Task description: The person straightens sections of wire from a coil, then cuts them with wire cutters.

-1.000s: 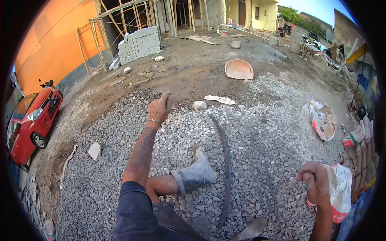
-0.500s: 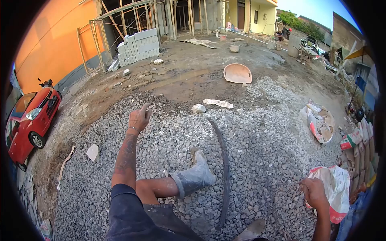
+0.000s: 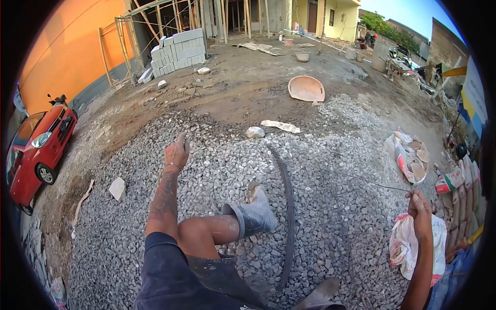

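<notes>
My right hand (image 3: pixel 419 204) is raised at the right, its fingers pinched on a thin dark wire (image 3: pixel 383 185). The wire runs leftward and fades from sight against the stones. My left hand (image 3: pixel 176 151) is stretched forward over the gravel, back toward me, with the fingers drawn together. Whatever it holds is too small or hidden to make out. Between my arms, a long curved bundle of dark wire (image 3: pixel 289 212) lies on the gravel (image 3: pixel 222 170). Beside it is my grey rubber boot (image 3: pixel 253 213), with the knee bent.
White sacks (image 3: pixel 426 240) lie below my right hand, near stacked filled bags (image 3: pixel 465 191). A shallow orange-pink basin (image 3: pixel 306 89) rests ahead, past a pale stone (image 3: pixel 255 132). Grey blocks (image 3: pixel 178 49) are piled before bamboo scaffolding. A red car (image 3: pixel 41 142) stands at the left.
My right hand has risen and moved slightly right with the wire, more of which now shows. My left hand has shifted a little left, and my knee has moved right.
</notes>
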Tool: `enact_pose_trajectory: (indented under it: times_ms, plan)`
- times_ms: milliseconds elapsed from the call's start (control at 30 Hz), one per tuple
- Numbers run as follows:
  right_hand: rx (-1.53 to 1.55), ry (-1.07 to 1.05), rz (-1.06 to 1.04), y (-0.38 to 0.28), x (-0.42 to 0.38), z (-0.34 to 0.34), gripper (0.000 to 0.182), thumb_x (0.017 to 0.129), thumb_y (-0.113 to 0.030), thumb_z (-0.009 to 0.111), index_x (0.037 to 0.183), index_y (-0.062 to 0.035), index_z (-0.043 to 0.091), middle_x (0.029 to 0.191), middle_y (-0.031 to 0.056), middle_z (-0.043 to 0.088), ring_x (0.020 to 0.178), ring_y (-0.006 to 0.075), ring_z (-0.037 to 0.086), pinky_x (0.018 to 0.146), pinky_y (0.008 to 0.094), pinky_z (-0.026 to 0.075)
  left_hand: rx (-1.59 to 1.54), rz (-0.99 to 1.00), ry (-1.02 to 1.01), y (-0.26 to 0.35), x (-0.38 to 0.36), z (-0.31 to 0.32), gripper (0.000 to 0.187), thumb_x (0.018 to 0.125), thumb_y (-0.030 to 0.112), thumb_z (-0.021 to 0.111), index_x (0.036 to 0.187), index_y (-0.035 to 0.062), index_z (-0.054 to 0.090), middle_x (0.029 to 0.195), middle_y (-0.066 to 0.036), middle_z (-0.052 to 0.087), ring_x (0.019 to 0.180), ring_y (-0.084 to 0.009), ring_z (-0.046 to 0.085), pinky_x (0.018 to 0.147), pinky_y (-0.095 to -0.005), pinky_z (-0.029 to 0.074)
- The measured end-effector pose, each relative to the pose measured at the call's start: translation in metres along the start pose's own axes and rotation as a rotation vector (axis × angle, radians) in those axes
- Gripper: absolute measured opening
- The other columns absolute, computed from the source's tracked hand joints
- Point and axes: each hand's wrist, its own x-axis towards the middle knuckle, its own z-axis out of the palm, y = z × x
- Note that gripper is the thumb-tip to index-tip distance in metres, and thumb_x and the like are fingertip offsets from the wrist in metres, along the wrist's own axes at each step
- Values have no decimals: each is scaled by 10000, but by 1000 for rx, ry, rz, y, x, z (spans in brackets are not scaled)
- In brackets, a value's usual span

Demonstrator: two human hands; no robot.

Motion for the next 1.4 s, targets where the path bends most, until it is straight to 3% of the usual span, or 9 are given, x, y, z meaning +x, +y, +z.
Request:
enact_pose_trajectory:
  times_ms: [67,167,367,500,600,733,933,1333,1400]
  plan:
    - [-27,-140,5,6,5,-3,235,910,-283,486,875,-59,546,566,-74,278,500,37,231,462,214,172,-7,-52,-4,-3,-22,24,276,858,287,501,1087,138,536,652,-172,598,624,-349,593,586,-463,462]
    - [-105,-89,-34,14,5,19,273,913,-317,481,876,-55,547,571,-71,285,497,41,228,462,215,175,-21,163,-203,15,-40,29,271,825,247,541,1072,134,548,697,-170,614,684,-347,599,628,-455,470]
    - [-37,-165,-78,14,8,62,256,909,-308,497,890,-59,554,575,-73,304,497,33,242,461,204,185,-281,145,-353,80,-28,8,284,801,243,558,1057,120,555,752,-167,627,729,-338,603,676,-442,475]
    - [-34,-127,-87,15,14,62,254,897,-290,518,896,-41,569,606,-78,332,518,22,262,473,193,212,-153,139,-245,85,-26,7,266,809,283,542,1005,106,577,761,-173,625,743,-339,606,678,-441,474]
    - [-64,-121,-62,35,18,41,246,893,-295,523,887,-54,572,607,-82,331,519,19,264,474,191,209,-25,-49,-264,63,-27,0,238,809,292,536,881,76,606,800,-163,632,758,-341,607,674,-445,477]
    - [-103,-76,-6,50,11,21,227,890,-303,524,864,-82,569,590,-91,318,510,17,254,471,192,192,33,-14,-300,11,-46,26,231,814,293,532,858,76,600,784,-161,632,736,-343,606,657,-454,475]
    - [-99,-40,-9,55,11,11,205,898,-295,512,866,-100,563,580,-97,303,510,19,238,469,196,185,42,-159,-53,2,-46,20,213,865,269,473,867,84,580,719,-175,620,671,-358,600,593,-473,468]
    - [-134,104,22,82,13,-37,197,902,-277,518,875,-92,579,616,-90,316,541,21,245,487,196,195,187,-274,-43,-33,-70,17,306,881,351,464,828,74,584,707,-165,626,664,-351,602,586,-455,468]
    - [-109,147,49,89,13,-47,183,891,-258,531,905,-82,581,712,-83,432,577,21,291,507,187,226,175,-298,-21,-34,-74,14,310,874,361,474,810,79,584,687,-154,626,660,-347,601,616,-450,463]
